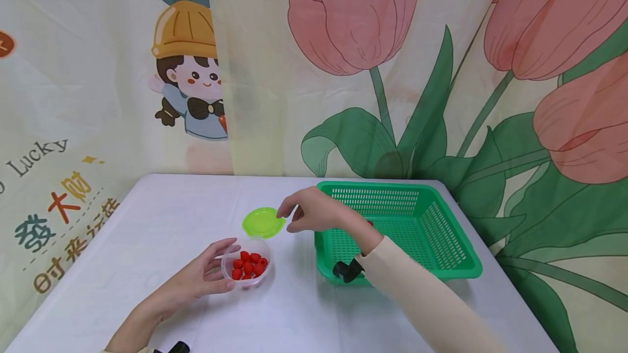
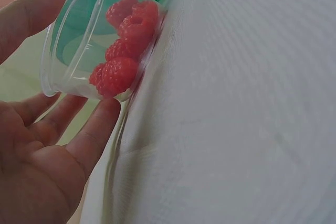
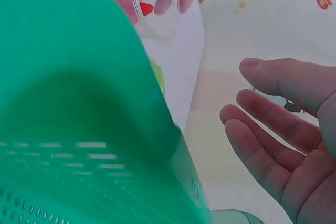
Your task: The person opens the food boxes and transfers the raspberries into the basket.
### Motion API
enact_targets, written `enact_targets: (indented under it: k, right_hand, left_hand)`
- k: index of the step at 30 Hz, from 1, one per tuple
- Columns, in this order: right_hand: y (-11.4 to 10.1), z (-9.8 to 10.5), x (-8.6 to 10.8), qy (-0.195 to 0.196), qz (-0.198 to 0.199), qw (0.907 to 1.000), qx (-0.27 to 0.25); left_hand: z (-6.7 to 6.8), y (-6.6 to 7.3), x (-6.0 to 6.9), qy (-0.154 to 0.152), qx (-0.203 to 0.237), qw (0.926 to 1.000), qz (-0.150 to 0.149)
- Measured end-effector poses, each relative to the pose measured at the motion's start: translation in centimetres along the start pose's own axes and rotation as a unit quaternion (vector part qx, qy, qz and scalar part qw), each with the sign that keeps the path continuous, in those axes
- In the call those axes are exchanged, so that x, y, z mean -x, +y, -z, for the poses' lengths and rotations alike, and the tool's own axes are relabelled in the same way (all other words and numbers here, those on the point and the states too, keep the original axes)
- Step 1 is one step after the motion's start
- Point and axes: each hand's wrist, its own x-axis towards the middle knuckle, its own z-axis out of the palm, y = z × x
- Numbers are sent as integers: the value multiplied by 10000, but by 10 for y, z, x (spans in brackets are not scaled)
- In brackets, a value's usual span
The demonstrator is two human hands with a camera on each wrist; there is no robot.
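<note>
Raspberries (image 1: 248,268) lie in a clear cup (image 1: 252,283) that stands upright on the table (image 1: 171,222), left of its middle and well in from the far edge. The left hand (image 1: 203,271) is round the cup from its left side, thumb on the near side and fingers on the other, a light grip that steadies it. The right hand (image 1: 311,211) is raised over the left end of a green basket (image 1: 402,275), which sits by the table's right edge; its grip is loosely parted, thumb apart from the bent fingers, with nothing between them. A lime-green lid (image 1: 264,223) lies just beyond the cup, toward the far edge. Inside the basket a small red piece (image 1: 370,223) shows past the forearm, too hidden to identify.

Filling the cup from the basket looks like the step in hand, well along, with the lid not yet on. If more is to go in, the next move calls for the right hand to dip into the basket and pinch gently; otherwise, to lift the lid by its rim while the left hand braces the cup.
</note>
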Motion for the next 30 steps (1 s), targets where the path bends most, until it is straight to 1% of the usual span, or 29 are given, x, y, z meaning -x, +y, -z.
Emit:
enact_targets:
  k: [5,8,12,14,19,22,30]
  right_hand:
    - [-7,-10,-8,-365,151,9992,-36]
    - [-9,-17,-14,-548,165,9984,13]
    - [-10,-27,-21,-741,138,9972,22]
    - [-11,-31,-23,-817,132,9966,-15]
    - [-15,-42,-27,-929,51,9956,-95]
    - [-17,-47,-29,-969,0,9952,-110]
    - [-17,-58,-35,-1061,67,9941,-203]
  left_hand:
    - [0,0,0,29,-52,10000,77]
    - [1,1,-1,32,-46,9999,119]
    - [0,0,-1,36,12,9997,246]
    - [0,0,-1,26,0,9997,238]
    - [0,0,-1,9,-68,9999,127]
    - [0,1,-1,2,-42,9999,140]
    - [0,0,-1,2,-73,9999,123]
